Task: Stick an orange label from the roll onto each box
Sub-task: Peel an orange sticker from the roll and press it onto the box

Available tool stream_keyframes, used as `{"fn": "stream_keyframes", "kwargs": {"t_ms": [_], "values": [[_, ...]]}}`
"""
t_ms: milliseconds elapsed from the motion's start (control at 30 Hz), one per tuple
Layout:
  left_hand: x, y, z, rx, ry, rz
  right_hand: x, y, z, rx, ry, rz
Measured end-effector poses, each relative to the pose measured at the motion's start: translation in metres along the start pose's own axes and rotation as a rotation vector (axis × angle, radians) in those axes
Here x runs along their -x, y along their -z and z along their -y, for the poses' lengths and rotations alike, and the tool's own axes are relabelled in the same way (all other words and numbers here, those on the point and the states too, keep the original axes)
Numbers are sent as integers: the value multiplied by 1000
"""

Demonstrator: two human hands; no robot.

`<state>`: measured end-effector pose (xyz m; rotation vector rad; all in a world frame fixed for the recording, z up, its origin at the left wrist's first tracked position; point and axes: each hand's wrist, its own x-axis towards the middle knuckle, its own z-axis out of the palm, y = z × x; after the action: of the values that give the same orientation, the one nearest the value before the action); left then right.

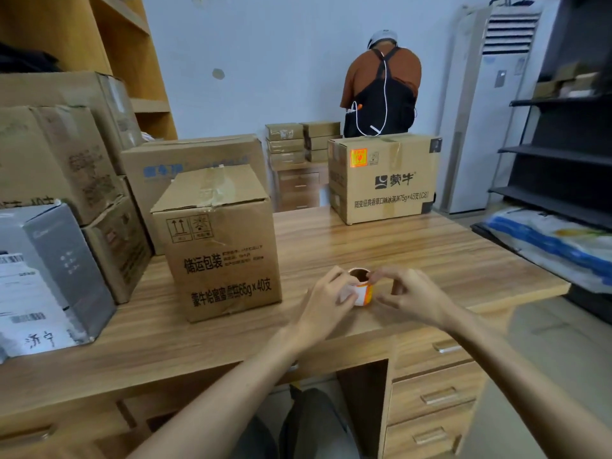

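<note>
A small roll of orange labels stands on the wooden desk near its front edge. My left hand wraps the roll's left side. My right hand pinches at the roll's top right rim with thumb and forefinger. A tall cardboard box with black print stands just left of my hands and shows no orange label. A second cardboard box at the desk's far edge carries an orange label on its upper left front.
Stacked cardboard boxes and a grey box crowd the desk's left side. A person in a black apron stands behind the far box, back turned. Dark shelving and a printed sack lie to the right. Drawers sit below the desk.
</note>
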<state>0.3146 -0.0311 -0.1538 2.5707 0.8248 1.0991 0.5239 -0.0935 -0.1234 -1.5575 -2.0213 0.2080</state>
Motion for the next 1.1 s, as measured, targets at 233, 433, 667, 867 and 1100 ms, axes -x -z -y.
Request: {"fn": "stream_keyframes", "kwargs": {"t_ms": [233, 433, 667, 867, 1100], "values": [[5, 14, 7, 25, 32, 53, -8, -14, 3, 37, -10, -13], [0, 30, 17, -38, 87, 142, -12, -22, 8, 16, -5, -67], [1, 37, 19, -66, 133, 204, -17, -37, 13, 23, -65, -128], [2, 38, 21, -1, 181, 164, -11, -51, 33, 240, -83, -305], [4, 42, 20, 60, 210, 138, -4, -62, 52, 300, 16, -267]]}}
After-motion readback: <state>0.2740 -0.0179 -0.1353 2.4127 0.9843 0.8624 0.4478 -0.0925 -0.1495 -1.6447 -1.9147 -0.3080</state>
